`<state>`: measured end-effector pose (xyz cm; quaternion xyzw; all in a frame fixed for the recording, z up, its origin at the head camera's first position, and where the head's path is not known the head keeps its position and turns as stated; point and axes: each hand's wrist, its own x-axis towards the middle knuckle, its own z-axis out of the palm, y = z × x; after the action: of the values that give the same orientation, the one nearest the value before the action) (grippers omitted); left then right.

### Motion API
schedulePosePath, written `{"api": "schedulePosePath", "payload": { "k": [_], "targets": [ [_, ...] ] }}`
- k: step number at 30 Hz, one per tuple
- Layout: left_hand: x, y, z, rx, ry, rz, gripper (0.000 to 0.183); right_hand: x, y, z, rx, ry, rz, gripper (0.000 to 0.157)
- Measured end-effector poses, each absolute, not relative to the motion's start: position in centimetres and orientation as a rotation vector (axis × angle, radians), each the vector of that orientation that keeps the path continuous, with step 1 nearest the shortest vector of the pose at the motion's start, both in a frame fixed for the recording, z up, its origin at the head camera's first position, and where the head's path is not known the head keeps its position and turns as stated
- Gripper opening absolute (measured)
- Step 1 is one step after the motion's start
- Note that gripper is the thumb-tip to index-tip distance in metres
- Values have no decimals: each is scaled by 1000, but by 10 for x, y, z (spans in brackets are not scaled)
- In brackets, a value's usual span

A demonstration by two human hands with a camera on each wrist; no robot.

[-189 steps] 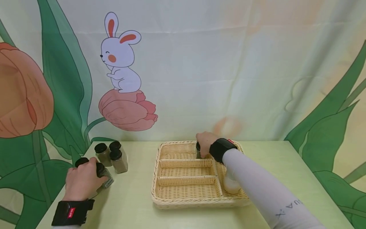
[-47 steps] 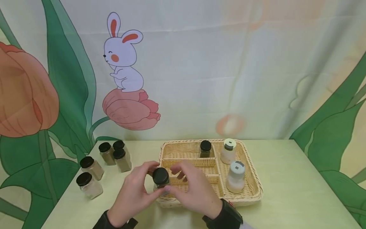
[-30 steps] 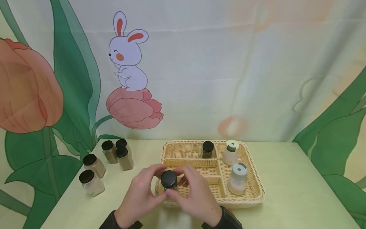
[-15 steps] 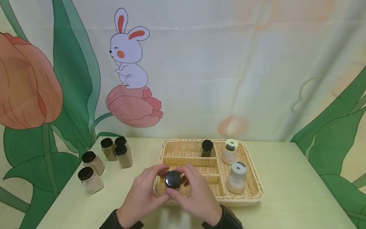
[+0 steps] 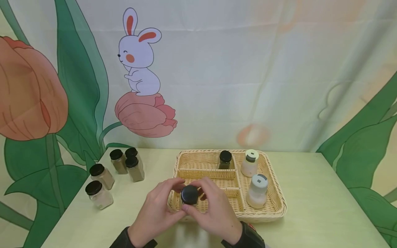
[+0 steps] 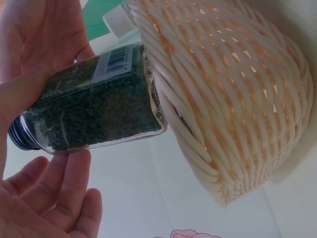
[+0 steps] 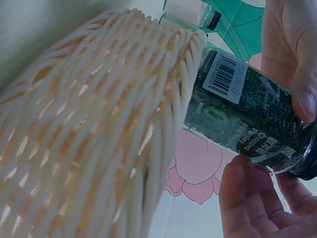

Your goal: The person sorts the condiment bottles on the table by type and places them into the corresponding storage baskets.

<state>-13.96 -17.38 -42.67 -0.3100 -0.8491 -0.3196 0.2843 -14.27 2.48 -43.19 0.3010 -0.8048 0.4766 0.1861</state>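
My left hand (image 5: pixel 159 210) and right hand (image 5: pixel 215 210) hold one spice jar between them from either side, thumbs at the front near its black cap (image 5: pixel 189 195). Clear glass shows dark green flakes inside the spice jar (image 6: pixel 94 109). In the right wrist view the spice jar's label (image 7: pixel 225 75) has a barcode, and the print further along reads chopped parsley. Below the hands is the front left compartment of a woven basket (image 5: pixel 265 216). Seen from the wrists, the jar's base is right at the basket's rim (image 6: pixel 166 89).
Another black-capped jar (image 5: pixel 224 160) stands in the basket's back compartment. Two white-topped shakers, one behind (image 5: pixel 250 163) and one in front (image 5: pixel 257 191), occupy the right compartment. Several black-capped jars, among them a pale one (image 5: pixel 100 195), stand at the table's left.
Earlier my right hand was at the jar in the back compartment and my left among the table jars. Both hands now hold the parsley jar, shifted slightly right over the basket's front left.
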Motion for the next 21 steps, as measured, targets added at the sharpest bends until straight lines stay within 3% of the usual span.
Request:
{"api": "schedulePosePath", "payload": {
  "k": [21],
  "targets": [
    [-142,-178,-428,-819,-2346,-740,73,-144,25,-434,841,-2285,1310,42]
  ]
}}
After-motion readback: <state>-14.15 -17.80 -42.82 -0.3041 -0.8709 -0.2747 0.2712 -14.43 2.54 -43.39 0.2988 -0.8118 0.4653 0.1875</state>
